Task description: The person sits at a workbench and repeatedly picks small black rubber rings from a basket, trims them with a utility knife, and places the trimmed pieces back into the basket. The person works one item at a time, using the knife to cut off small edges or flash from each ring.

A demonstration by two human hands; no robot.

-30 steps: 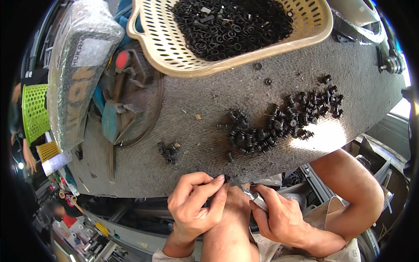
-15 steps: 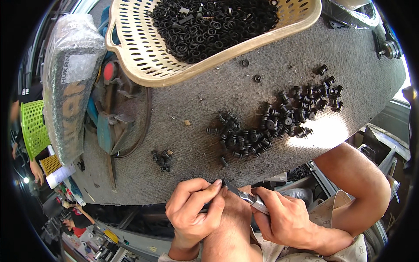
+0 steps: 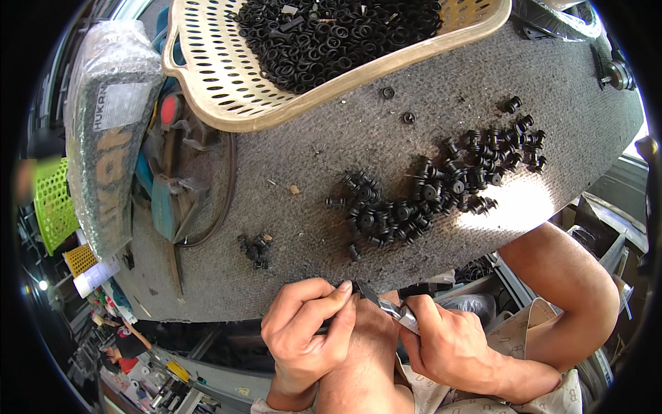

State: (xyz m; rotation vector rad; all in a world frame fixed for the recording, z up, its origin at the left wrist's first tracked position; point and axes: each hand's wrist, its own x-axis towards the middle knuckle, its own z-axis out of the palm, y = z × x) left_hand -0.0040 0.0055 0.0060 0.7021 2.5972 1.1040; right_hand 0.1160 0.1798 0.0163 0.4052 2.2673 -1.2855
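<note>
My left hand (image 3: 310,328) is closed in a pinch, thumb against forefinger. Between those fingertips a bit of a small black part (image 3: 356,288) shows; the rest is hidden. My right hand (image 3: 452,345) grips a utility knife (image 3: 408,319) with a metal body. Its dark blade points left toward the pinched part, its tip close to my left fingertips. Both hands are over my bare knee at the table's near edge. Beyond them lies a heap of black spool-shaped rubber parts (image 3: 431,192), with a smaller cluster (image 3: 256,251) of similar parts to the left.
A cream perforated basket (image 3: 241,124) full of black rings stands at the back. Two loose rings (image 3: 388,92) lie before it. A bubble-wrapped box (image 3: 110,159) and a blue tool (image 3: 164,210) with a cable take up the left side. Another person (image 3: 127,343) is at far lower left.
The knife blade has drawn slightly back from my left fingertips, with a little more of it showing. My left hand keeps its pinch. The view has shifted a little.
</note>
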